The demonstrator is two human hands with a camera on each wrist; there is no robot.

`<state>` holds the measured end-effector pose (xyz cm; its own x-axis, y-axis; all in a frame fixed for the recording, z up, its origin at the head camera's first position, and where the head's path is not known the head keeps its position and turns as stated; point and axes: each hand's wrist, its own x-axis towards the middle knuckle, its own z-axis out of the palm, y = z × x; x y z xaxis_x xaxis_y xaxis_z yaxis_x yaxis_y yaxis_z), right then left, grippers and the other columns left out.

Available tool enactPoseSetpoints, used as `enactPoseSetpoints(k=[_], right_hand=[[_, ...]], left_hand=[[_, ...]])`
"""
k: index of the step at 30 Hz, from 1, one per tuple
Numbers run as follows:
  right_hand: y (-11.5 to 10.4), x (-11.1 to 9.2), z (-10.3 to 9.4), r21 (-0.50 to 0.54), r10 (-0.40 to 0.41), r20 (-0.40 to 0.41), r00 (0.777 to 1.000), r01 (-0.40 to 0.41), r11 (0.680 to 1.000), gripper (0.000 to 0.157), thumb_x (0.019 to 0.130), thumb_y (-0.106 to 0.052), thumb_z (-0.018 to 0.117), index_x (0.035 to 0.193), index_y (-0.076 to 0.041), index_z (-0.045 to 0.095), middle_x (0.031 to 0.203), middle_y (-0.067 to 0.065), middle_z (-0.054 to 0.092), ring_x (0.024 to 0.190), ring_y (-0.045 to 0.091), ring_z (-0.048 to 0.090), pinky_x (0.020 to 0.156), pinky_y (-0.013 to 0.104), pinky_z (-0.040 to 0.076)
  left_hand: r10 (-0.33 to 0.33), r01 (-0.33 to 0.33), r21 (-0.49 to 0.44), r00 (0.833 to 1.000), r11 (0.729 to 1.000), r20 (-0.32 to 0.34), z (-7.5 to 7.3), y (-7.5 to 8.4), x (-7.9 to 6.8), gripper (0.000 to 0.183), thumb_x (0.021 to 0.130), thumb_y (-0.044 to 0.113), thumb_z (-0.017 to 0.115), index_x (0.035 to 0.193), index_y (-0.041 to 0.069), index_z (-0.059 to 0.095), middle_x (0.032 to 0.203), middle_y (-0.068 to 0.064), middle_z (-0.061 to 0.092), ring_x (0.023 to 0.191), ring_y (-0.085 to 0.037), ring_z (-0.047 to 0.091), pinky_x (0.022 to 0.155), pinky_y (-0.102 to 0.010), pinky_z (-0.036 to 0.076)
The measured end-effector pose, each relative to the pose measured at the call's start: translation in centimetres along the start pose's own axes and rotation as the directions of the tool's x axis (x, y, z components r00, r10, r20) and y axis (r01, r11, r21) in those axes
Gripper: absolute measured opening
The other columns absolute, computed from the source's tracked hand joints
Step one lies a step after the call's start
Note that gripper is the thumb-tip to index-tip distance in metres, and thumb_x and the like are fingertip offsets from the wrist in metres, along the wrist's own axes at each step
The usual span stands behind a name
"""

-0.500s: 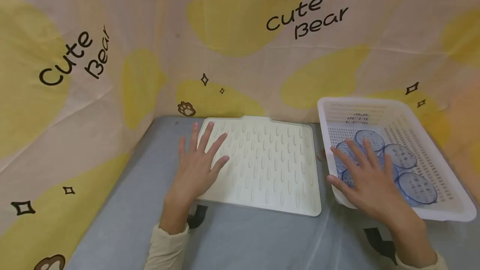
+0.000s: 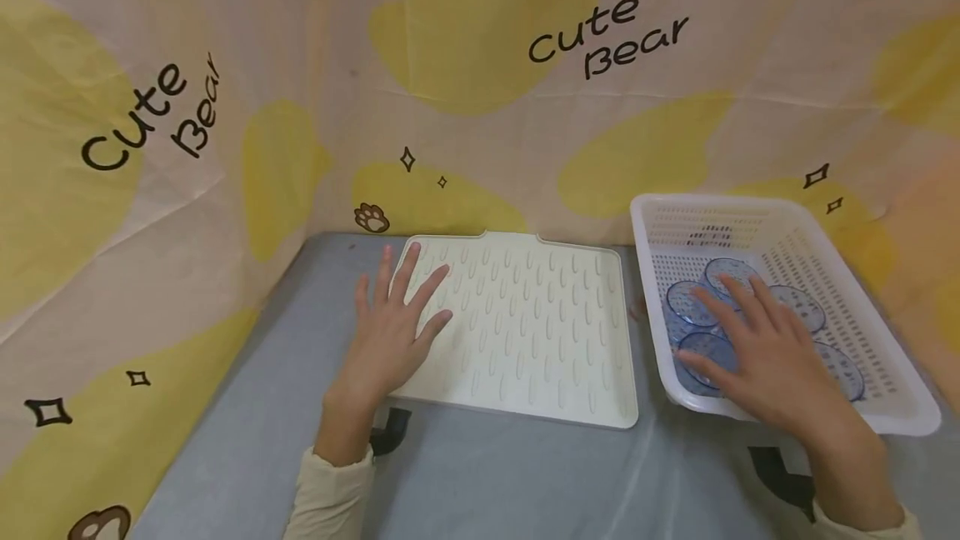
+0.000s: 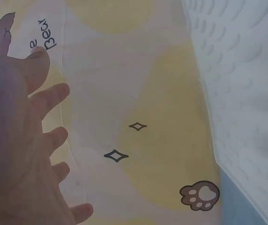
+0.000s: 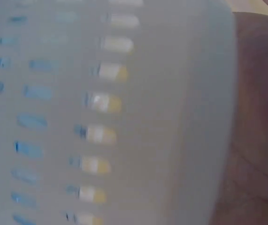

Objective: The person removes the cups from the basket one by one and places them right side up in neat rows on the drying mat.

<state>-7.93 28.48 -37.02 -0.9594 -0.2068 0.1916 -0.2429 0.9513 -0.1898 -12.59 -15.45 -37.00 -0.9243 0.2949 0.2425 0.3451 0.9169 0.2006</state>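
Note:
My left hand (image 2: 384,348) is spread palm down, its fingers over the left edge of a cream drying mat (image 2: 525,332) with raised oval ridges. In the left wrist view, this hand (image 3: 11,140) holds nothing, with the mat (image 3: 251,70) off to the right. My right hand (image 2: 776,365) hovers over a white perforated plastic basket (image 2: 651,298), fingers extended and slightly bent. Several see-through blue round pieces with rims, like cups (image 2: 708,357), sit inside it, partly hidden by that hand. The right wrist view shows the basket's slotted wall (image 4: 162,112) beside the hand (image 4: 258,140).
A grey cloth (image 2: 540,482) covers the table under mat and basket. Patterned fabric (image 2: 480,65) with yellow patches and "Cute Bear" lettering hangs as a wall behind and on the left. Between mat and basket lies a narrow strip of cloth.
My right hand has shifted to the right over the basket, its fingers closer together, uncovering more of the front-left blue piece. The left hand stays almost where it was.

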Motion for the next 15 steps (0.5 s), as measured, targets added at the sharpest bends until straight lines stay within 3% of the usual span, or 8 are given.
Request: enactPoseSetpoints(k=[8,15], right_hand=[[0.4,-0.3,-0.6,0.041,0.028,0.018,0.999,-0.029,0.999,0.090,0.086,-0.058,0.068,0.157,-0.019,0.029,0.159,0.025,0.027,0.151,0.050,0.008,0.113,0.077,0.008],[0.4,-0.9,-0.2,0.124,0.014,0.003,1.000,-0.014,0.992,0.083,0.085,-0.050,0.073,0.151,-0.012,0.040,0.150,0.025,0.043,0.138,0.052,0.032,0.109,0.074,0.020]], left_hand=[[0.004,-0.003,-0.010,0.998,1.000,0.067,1.2,-2.9,-0.6,0.063,0.102,0.048,0.048,0.159,0.032,0.024,0.170,-0.004,-0.002,0.156,-0.034,-0.012,0.117,-0.069,0.005],[0.003,0.015,-0.130,0.991,0.991,0.133,3.2,-6.7,-0.7,0.074,0.099,0.045,0.055,0.160,0.028,0.016,0.170,-0.009,0.003,0.156,-0.038,-0.005,0.117,-0.069,0.008]])
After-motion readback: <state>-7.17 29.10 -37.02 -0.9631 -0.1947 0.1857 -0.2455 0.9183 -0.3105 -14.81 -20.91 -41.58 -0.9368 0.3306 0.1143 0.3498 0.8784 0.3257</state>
